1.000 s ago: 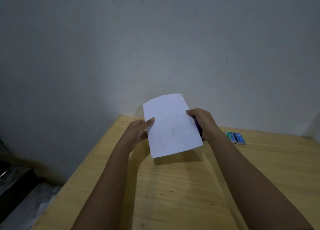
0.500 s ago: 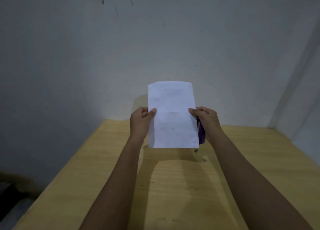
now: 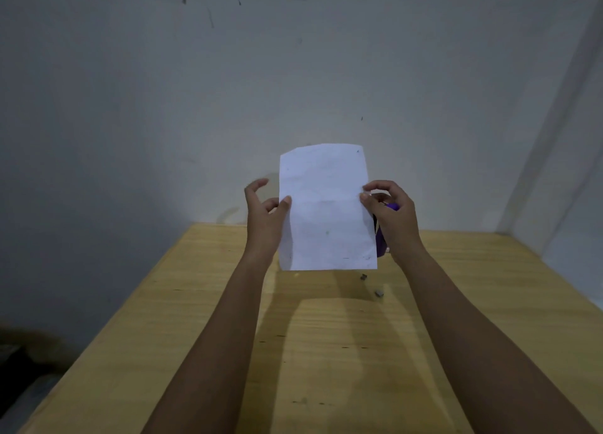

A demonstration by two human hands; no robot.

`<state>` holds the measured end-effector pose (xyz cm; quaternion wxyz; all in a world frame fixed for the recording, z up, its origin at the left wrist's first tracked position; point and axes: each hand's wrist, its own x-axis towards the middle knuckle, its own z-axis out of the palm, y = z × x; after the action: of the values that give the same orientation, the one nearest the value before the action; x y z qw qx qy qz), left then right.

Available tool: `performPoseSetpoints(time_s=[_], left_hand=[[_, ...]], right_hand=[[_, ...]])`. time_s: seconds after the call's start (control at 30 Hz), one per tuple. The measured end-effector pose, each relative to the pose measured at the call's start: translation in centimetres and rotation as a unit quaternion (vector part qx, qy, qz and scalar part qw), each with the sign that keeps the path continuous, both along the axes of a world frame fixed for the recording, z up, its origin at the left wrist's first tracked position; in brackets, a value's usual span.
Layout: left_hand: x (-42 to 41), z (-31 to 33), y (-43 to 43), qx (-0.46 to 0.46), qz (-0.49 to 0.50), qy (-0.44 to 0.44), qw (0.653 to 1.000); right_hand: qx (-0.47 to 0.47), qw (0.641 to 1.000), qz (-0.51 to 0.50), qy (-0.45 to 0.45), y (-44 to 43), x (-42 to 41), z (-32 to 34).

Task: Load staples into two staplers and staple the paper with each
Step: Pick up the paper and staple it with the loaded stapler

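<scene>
A white paper [image 3: 326, 208] is held upright in the air above the far part of the wooden desk [image 3: 326, 352], in front of a grey wall [image 3: 293, 74]. The left hand [image 3: 264, 215] pinches its left edge, thumb on the front, forefinger curled free. The right hand [image 3: 393, 218] pinches the right edge by the thumb, its fingers [image 3: 380, 185] clasped round a purple stapler [image 3: 381, 244], mostly hidden behind hand and sheet. Two small metal bits [image 3: 378, 292] lie on the desk just below.
</scene>
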<state>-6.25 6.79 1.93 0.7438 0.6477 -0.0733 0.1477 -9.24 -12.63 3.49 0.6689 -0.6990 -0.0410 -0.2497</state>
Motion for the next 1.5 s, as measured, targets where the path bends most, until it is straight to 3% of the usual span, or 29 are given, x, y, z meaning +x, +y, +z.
performPoseSetpoints(time_s=[0.2, 0.57, 0.77, 1.1, 1.3, 1.5], left_hand=[[0.4, 0.2, 0.9, 0.076, -0.061, -0.030, 0.995], [1.2, -0.8, 0.9, 0.169, 0.013, -0.050, 0.984], [0.5, -0.3, 0.8, 0.128, -0.013, -0.024, 0.991], [0.5, -0.5, 0.2, 0.085, 0.011, -0.015, 0.996], [-0.1, -1.2, 0.2, -0.011, -0.107, 0.089, 0.990], [-1.4, -2.5, -1.5, -0.114, -0.217, 0.109, 0.963]], right_hand=[[-0.042, 0.996, 0.056, 0.048, -0.4, 0.3, 0.1], [-0.040, 0.995, 0.025, 0.086, -1.0, 0.6, -0.6], [-0.074, 0.980, 0.125, 0.139, -1.7, 0.0, -0.6], [-0.096, 0.966, 0.165, 0.173, -1.8, 0.1, -0.9], [0.081, 0.983, 0.070, 0.151, -1.8, 0.6, -1.5], [0.126, 0.977, 0.078, 0.152, -0.6, 0.5, -2.1]])
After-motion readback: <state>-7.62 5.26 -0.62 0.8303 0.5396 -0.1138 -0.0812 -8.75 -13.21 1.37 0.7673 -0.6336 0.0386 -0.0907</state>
